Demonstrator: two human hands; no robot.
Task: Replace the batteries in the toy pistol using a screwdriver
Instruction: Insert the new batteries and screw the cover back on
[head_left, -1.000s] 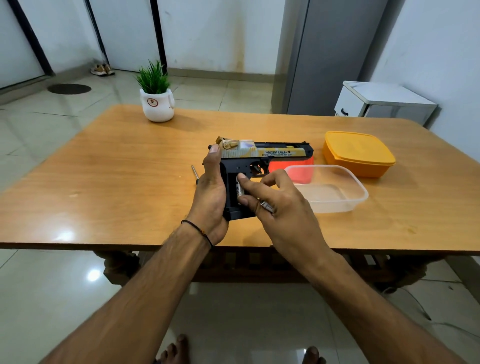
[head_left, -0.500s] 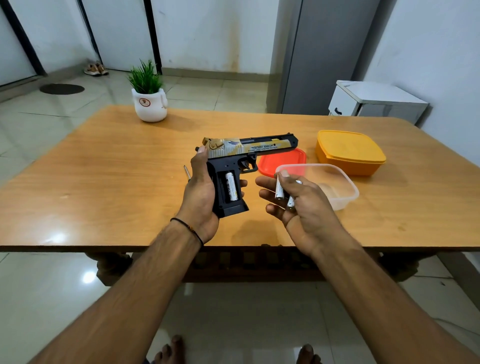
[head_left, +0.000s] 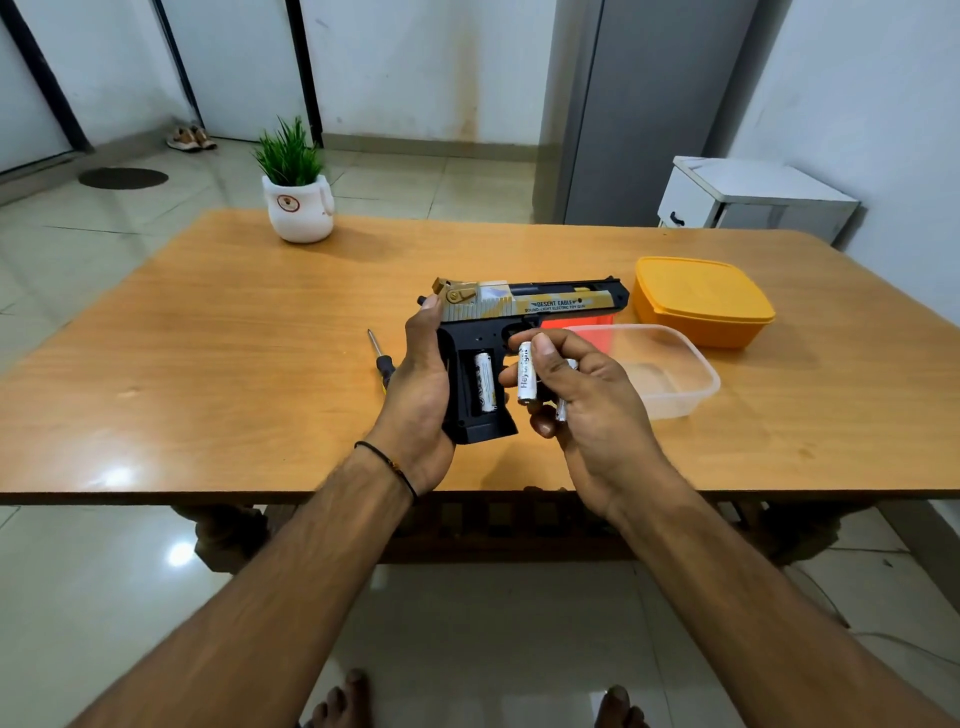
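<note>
Overall: a person at a wooden table (head_left: 208, 338) holds a toy pistol (head_left: 540, 304) just above the near middle of the tabletop.
Toy pistol: black grip, gold slide, barrel pointing right; the open battery bay in the grip faces the camera.
Left hand (head_left: 421, 384): wrapped round the back of the grip, thumb raised beside the hammer.
Right hand (head_left: 592, 410): just right of the grip, thumb and forefinger pinching a white battery (head_left: 526, 376) upright; a second battery (head_left: 563, 410) is tucked under the curled fingers.
Seated cell (head_left: 484, 382): one white cell lies in the bay; the slot to its left looks dark and probably empty.
Screwdriver (head_left: 379, 358): lies on the table, left of the left hand.
Done, judging: the cover is off, so the unscrewing seems finished.
Left, judging: complete the battery swap, refit the cover, drive the screw home.
Hard to tell: whether the held batteries are fresh or spent.
Hidden: the cover and screw are nowhere visible; the left fingers sit behind the grip; the second battery is mostly covered; a red lid (head_left: 576, 325) peeks between the pistol and a clear tub (head_left: 670, 374).
</note>
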